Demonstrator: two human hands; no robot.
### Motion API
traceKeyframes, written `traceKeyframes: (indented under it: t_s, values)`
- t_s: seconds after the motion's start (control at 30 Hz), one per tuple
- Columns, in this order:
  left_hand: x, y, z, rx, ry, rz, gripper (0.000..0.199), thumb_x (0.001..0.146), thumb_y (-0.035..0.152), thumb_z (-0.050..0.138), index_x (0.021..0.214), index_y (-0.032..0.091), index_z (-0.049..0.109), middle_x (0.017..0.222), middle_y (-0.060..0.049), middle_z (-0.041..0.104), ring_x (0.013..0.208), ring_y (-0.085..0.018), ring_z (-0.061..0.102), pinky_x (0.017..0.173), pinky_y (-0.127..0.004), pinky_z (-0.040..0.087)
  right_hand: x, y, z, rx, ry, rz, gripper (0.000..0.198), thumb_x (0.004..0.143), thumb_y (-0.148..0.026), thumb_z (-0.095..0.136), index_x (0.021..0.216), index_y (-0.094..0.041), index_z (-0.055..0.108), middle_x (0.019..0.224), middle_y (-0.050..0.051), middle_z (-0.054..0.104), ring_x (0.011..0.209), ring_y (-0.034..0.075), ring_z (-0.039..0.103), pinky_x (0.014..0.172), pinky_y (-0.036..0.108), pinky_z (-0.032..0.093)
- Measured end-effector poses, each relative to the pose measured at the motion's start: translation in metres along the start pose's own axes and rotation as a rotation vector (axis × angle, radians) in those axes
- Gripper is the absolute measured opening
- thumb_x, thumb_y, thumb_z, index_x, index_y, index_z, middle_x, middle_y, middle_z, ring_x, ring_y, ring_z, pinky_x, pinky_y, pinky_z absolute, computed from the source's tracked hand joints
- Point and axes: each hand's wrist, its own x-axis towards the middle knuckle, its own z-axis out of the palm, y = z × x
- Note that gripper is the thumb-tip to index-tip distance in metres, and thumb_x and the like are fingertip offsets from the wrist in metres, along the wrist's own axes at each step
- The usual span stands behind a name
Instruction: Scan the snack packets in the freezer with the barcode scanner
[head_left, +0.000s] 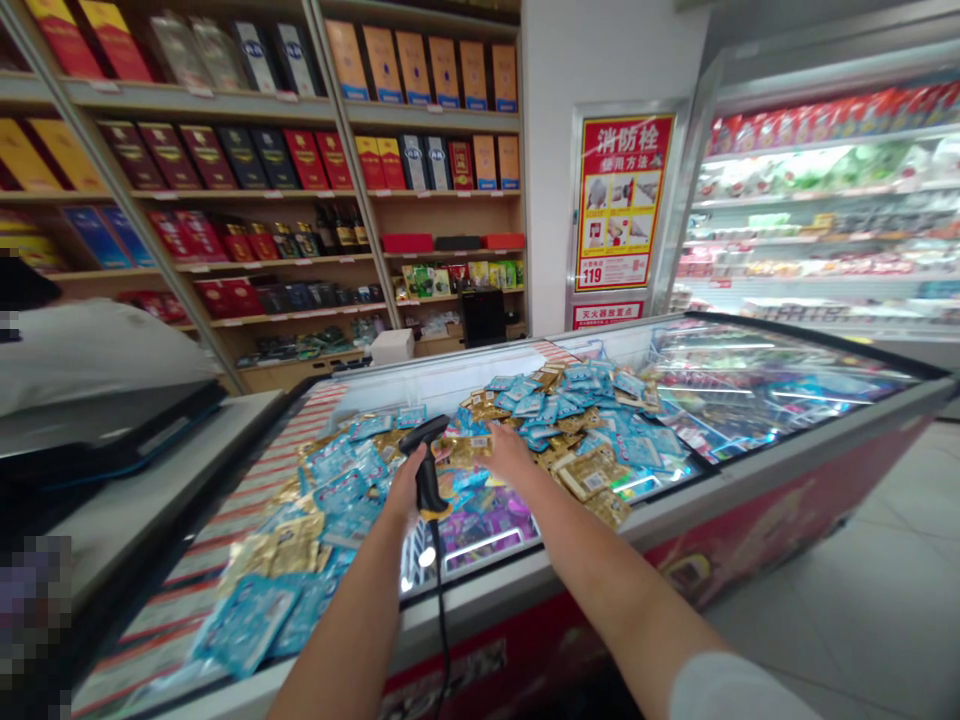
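My left hand (406,487) is wrapped round the handle of a black barcode scanner (429,482), whose cable hangs down over the freezer's front edge. My right hand (510,452) pinches the right end of a gold packet (466,447), just right of the scanner's head. Both hands are over the glass top of a chest freezer (487,577). Many blue packets (251,620) and gold packets (596,473) are heaped to the left and right of my hands. My right fingertips are partly hidden behind the hand.
At the left, a counter (255,425) carries a dark device (112,430), with a person's pale sleeve (97,345) beside it. Shelves (262,195) of boxes and bottles line the back wall. A lit display fridge (825,220) stands at the right, near a red poster (621,200).
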Motion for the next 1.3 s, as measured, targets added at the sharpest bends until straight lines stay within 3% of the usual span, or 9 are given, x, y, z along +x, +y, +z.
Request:
traceKeyframes:
  t_s: [0.17,0.27,0.4,0.57,0.7,0.93,1.1,1.3]
  values:
    - [-0.0022,0.0003,0.001,0.045,0.015,0.006,0.036,0.075,0.049,0.061,0.092,0.017,0.066,0.073,-0.005,0.069,0.044,-0.013,0.057,0.04,-0.024,0.043,0.0028,0.004,-0.0022,0.194,0.138,0.092,0.03,0.072,-0.017,0.063,0.102,-0.017,0.062,0.098,0.006,0.064,0.09,0.018,0.06,0.083,0.028,0.044]
    - [-0.0027,-0.001,0.0009,0.14,-0.023,-0.033,0.039,0.072,0.052,0.063,0.083,0.015,0.068,0.059,-0.004,0.064,0.043,-0.014,0.055,0.041,-0.024,0.042,0.004,0.0042,-0.0012,0.286,0.211,0.153,0.022,0.075,-0.013,0.057,0.096,-0.018,0.06,0.088,0.003,0.066,0.082,0.017,0.061,0.077,0.028,0.045]
    - [-0.0013,-0.0038,-0.0004,0.31,-0.076,-0.02,0.046,0.068,0.058,0.064,0.075,0.013,0.069,0.054,-0.003,0.06,0.041,-0.011,0.049,0.04,-0.023,0.037,0.0028,0.0017,-0.0009,0.385,0.264,0.154,0.02,0.077,-0.013,0.055,0.096,-0.019,0.058,0.089,0.003,0.066,0.081,0.016,0.061,0.075,0.027,0.045]
    - [0.0013,-0.0056,-0.0043,0.407,-0.124,0.013,0.056,0.069,0.064,0.057,0.081,0.011,0.071,0.072,-0.007,0.066,0.05,-0.013,0.053,0.047,-0.025,0.04,0.0016,0.0023,-0.0009,0.385,0.279,0.138,0.02,0.079,-0.012,0.052,0.096,-0.019,0.057,0.088,0.003,0.066,0.082,0.016,0.061,0.075,0.027,0.045]
    - [0.0024,-0.0054,-0.0048,0.434,-0.12,0.021,0.057,0.069,0.065,0.056,0.08,0.011,0.071,0.074,-0.008,0.066,0.052,-0.014,0.053,0.048,-0.025,0.04,0.0017,0.0031,0.0,0.384,0.288,0.127,0.02,0.079,-0.011,0.051,0.097,-0.02,0.057,0.089,0.003,0.066,0.083,0.017,0.061,0.076,0.027,0.045]
    - [-0.0003,-0.0037,-0.0015,0.417,-0.084,0.013,0.057,0.068,0.066,0.057,0.073,0.011,0.07,0.062,-0.004,0.06,0.046,-0.012,0.048,0.045,-0.024,0.037,0.0013,0.0025,0.0008,0.378,0.308,0.118,0.021,0.079,-0.01,0.05,0.097,-0.018,0.057,0.091,0.005,0.066,0.085,0.017,0.061,0.078,0.027,0.045]
    - [0.0008,-0.0045,-0.0023,0.371,-0.064,-0.01,0.053,0.068,0.063,0.06,0.076,0.011,0.071,0.063,-0.005,0.064,0.044,-0.011,0.049,0.043,-0.024,0.037,0.0016,0.0036,0.0017,0.346,0.295,0.116,0.023,0.079,-0.011,0.05,0.099,-0.018,0.058,0.093,0.005,0.067,0.086,0.017,0.062,0.077,0.027,0.045]
    - [-0.005,0.0004,0.0023,0.198,-0.034,-0.044,0.038,0.073,0.05,0.063,0.08,0.013,0.071,0.064,-0.006,0.068,0.054,-0.016,0.06,0.048,-0.023,0.045,0.0013,0.0022,-0.001,0.279,0.221,0.106,0.023,0.081,-0.016,0.051,0.102,-0.018,0.062,0.094,0.006,0.069,0.088,0.018,0.063,0.078,0.027,0.045]
